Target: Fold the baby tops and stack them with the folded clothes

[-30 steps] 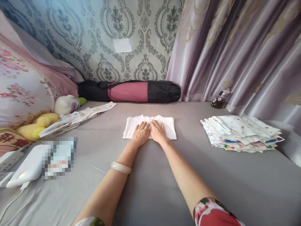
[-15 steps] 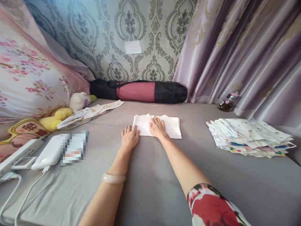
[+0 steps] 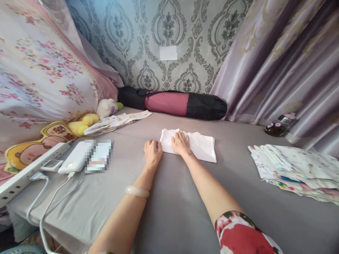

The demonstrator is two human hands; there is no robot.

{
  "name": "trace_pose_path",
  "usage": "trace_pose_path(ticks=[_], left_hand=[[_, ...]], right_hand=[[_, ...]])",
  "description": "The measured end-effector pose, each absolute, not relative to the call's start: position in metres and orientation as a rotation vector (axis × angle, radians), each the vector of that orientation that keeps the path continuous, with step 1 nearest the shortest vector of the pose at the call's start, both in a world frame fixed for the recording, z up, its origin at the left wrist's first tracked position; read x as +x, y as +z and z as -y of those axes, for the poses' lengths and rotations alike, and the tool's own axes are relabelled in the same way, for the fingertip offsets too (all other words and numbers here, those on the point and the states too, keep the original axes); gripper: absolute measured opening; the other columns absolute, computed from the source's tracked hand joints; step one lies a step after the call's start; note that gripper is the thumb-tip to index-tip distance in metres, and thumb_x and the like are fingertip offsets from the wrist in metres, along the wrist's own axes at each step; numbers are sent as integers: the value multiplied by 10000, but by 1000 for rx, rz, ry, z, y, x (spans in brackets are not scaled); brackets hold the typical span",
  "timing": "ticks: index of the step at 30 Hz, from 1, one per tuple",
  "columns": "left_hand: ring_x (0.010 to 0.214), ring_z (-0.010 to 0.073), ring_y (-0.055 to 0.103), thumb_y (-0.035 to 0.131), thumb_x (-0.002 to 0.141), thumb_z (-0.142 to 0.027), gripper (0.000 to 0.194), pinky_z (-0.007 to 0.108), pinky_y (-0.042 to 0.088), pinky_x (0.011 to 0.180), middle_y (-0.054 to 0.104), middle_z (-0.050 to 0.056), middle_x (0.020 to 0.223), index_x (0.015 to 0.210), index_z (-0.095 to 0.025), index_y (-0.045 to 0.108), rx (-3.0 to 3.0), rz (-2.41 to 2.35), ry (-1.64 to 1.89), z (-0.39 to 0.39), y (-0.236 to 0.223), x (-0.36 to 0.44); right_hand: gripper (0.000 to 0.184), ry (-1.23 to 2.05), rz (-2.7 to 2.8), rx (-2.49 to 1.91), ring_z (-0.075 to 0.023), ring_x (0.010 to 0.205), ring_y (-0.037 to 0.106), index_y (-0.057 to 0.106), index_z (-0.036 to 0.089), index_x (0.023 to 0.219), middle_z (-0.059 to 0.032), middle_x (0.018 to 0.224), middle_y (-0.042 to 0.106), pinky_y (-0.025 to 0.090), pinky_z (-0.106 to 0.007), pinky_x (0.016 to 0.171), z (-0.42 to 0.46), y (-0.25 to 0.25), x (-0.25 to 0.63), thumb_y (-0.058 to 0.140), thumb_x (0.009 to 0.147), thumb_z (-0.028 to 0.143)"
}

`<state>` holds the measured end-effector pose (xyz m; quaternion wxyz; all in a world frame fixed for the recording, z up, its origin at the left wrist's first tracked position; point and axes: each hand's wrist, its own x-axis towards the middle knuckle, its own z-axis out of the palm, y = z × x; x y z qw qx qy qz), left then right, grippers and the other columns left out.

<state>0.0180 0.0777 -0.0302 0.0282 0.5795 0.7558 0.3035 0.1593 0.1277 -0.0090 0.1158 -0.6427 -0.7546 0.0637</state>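
Observation:
A folded white garment [image 3: 202,145] lies on the grey sheet in front of me, its top edge a little uneven. My right hand [image 3: 181,143] rests flat on its left-middle part, fingers stretched forward. At the garment's left edge is my left hand [image 3: 153,151], its fingers bent and drawn in and the thumb side against the cloth. The fingertips are partly hidden, but they look closed on that edge. A pale bangle [image 3: 137,191] circles my left wrist.
A stack of folded printed clothes [image 3: 299,169] lies right, near a bottle [image 3: 280,125]. Behind is a black and pink rolled bag [image 3: 169,102]. Leftward are a printed garment [image 3: 116,122], plush toys [image 3: 83,124], a white power bank [image 3: 76,157] with cable, and a power strip [image 3: 29,171].
My left hand's fingers have curled in from a flatter, spread pose at the garment's left edge. My right hand stays flat on the cloth. The camera view has turned left.

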Motion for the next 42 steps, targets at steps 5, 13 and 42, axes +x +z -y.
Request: trace_pose_path(ticks=[5, 13, 42], left_hand=[[1153, 279, 531, 510, 901, -278, 207, 386, 406, 1017, 659, 110, 1099, 907, -175, 690, 1756, -2330, 1027, -79, -34, 19], [1134, 276, 539, 481, 888, -211, 197, 380, 404, 1000, 659, 111, 1098, 886, -179, 675, 1723, -2351, 1053, -79, -33, 21], [1096, 249, 570, 358, 830, -132, 285, 387, 429, 1001, 679, 115, 1031, 954, -172, 611, 1511, -2194, 1364, -86, -40, 15]], right_hand=[[545, 142, 2191, -1874, -259, 1462, 228, 384, 72, 1474, -138, 1576, 321, 106, -472, 1187, -125, -19, 157, 256, 1010, 328], [556, 196, 2205, -1905, -279, 1466, 214, 379, 52, 1475, -148, 1581, 305, 116, -510, 1184, -129, -13, 154, 267, 1001, 321], [577, 252, 2401, -1643, -241, 1472, 218, 327, 28, 1496, -145, 1591, 279, 126, -463, 1197, -146, -14, 97, 262, 1002, 319]])
